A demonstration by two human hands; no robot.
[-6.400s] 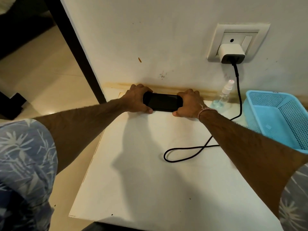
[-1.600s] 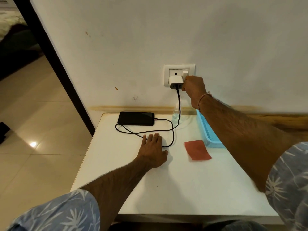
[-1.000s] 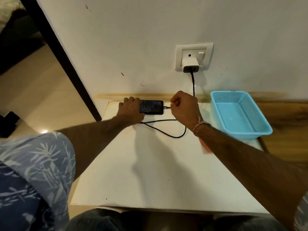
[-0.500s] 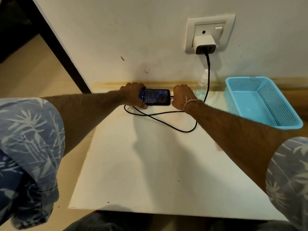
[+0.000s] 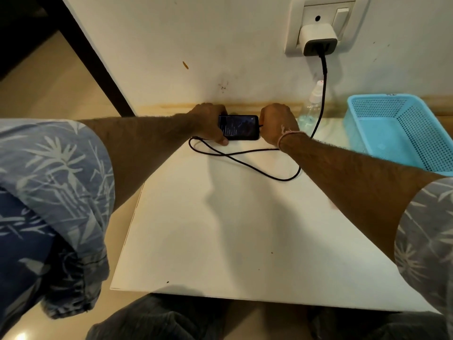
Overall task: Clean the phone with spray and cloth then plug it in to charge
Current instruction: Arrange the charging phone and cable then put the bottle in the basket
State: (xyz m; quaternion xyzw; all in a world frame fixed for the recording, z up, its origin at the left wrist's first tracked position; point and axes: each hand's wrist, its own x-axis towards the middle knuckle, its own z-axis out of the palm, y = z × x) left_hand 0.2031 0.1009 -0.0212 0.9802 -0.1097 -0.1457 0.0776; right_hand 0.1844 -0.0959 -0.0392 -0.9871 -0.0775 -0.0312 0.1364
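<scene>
A black phone (image 5: 241, 127) lies flat at the back of the white table (image 5: 232, 229), its screen lit. My left hand (image 5: 210, 123) grips the phone's left end. My right hand (image 5: 277, 126) is closed at its right end, over the cable plug. The black cable (image 5: 245, 163) loops across the table and runs up to a white charger (image 5: 318, 38) in the wall socket (image 5: 343, 13). A clear spray bottle (image 5: 310, 109) stands by the wall, right of my right hand. The cloth is hidden.
A light blue plastic basket (image 5: 402, 133) sits at the table's right back corner. A dark door frame (image 5: 93, 60) slants down on the left, with tiled floor (image 5: 49, 89) beyond. My knees are under the table's near edge.
Both hands stay at the phone's ends since half a second ago. The view has moved closer. Earlier, my right hand came down from the socket switch and the screen lit up.
</scene>
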